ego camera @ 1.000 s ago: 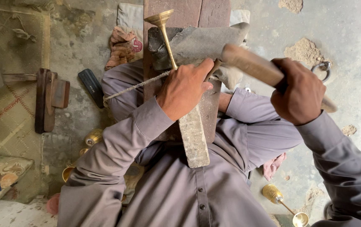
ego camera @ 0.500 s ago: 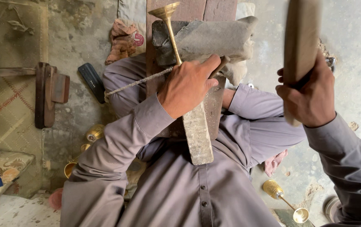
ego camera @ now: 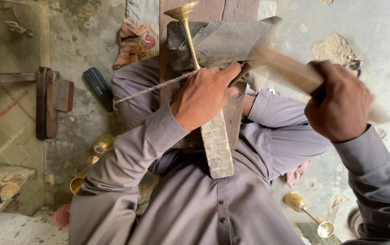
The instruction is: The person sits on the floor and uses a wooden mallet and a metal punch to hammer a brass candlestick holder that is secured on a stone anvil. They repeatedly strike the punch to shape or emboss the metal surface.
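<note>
— Where are the hands just now?

— The left hand (ego camera: 204, 97) is curled shut around a short dark tool (ego camera: 240, 75), probably a punch or chisel, pressing it onto the stem of the brass goblet (ego camera: 187, 34). The goblet lies across the grey stone block (ego camera: 224, 41), its flared cup pointing away from the person. The right hand (ego camera: 338, 102) is clenched tight on the wooden mallet (ego camera: 286, 70), which shows blurred just above the tool.

— What could go wrong?

— I'd judge the fingers most at risk: the thumb and knuckles sit right beside the tool's struck end, so a glancing blow could land on them. The thin stem could also bend or roll off the block, since only the left hand and a taut cord (ego camera: 152, 89) seem to steady it. A heavy strike might dent the brass.

— Any containers about?

— Only cups. Three or so brass pieces (ego camera: 97, 149) lie on the floor by the left elbow, and another goblet (ego camera: 304, 211) lies on its side near the right knee. I cannot tell whether anything is in them — they look empty from here.

— And the plank?

— A long stone bar (ego camera: 217, 147) rests over the person's lap, atop a wooden board (ego camera: 236, 11).
</note>
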